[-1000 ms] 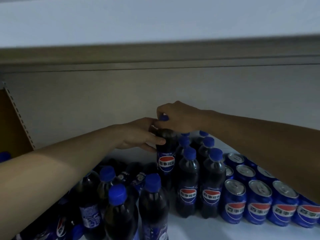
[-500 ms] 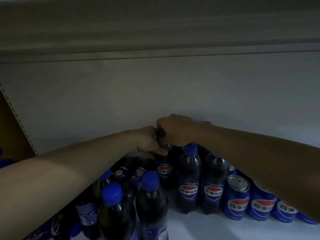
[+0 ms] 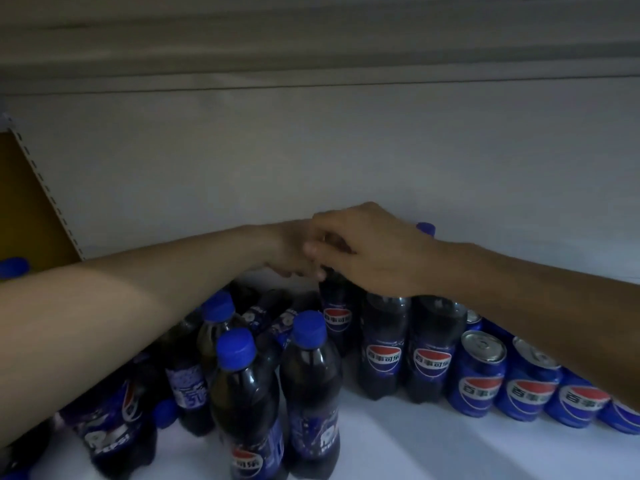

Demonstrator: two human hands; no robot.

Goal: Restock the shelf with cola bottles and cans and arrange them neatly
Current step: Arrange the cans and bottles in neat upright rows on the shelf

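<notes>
At the back of the white shelf (image 3: 415, 445) stands a dark cola bottle (image 3: 337, 317) with a red-white-blue label. The right hand (image 3: 377, 251) curls its fingers round the top; the left hand's (image 3: 291, 251) grasp cannot be told.

Shop, stocked shelf (image 3: 415, 445) (cola bottles (image 3: 381, 344), cans (image 3: 479, 375))

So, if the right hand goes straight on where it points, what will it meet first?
Probably the left hand: the right hand points leftward, and the two overlap above a cola bottle; depth is unclear.
</notes>
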